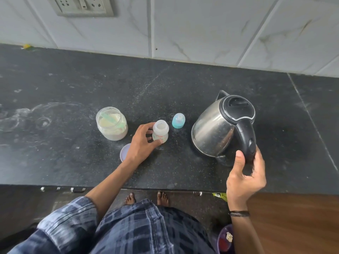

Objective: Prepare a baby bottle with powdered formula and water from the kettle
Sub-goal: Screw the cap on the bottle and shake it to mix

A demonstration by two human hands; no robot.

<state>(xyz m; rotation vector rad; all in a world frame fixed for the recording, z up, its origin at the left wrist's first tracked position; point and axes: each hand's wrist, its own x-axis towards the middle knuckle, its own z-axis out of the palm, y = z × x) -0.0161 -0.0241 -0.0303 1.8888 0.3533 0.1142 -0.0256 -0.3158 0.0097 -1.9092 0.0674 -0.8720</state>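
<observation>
Near the middle of the frame, my left fingers [147, 127] curl round the open bottle [160, 132], thumb low at its base, holding it upright on the dark surface [73, 88]. At lower right my right fingers [240, 159] wrap the lower end of the black handle [245, 136] of the steel kettle [214, 129], thumb up beside it; the kettle's lid is down, and I cannot tell if it is lifted off the surface. Just right of the bottle, between it and the kettle, stands the blue teat cap [178, 121]. Left of the bottle sits the open jar [111, 123] of powder with a green scoop [110, 118] inside. A pale round lid [124, 153] lies partly under my left wrist.
</observation>
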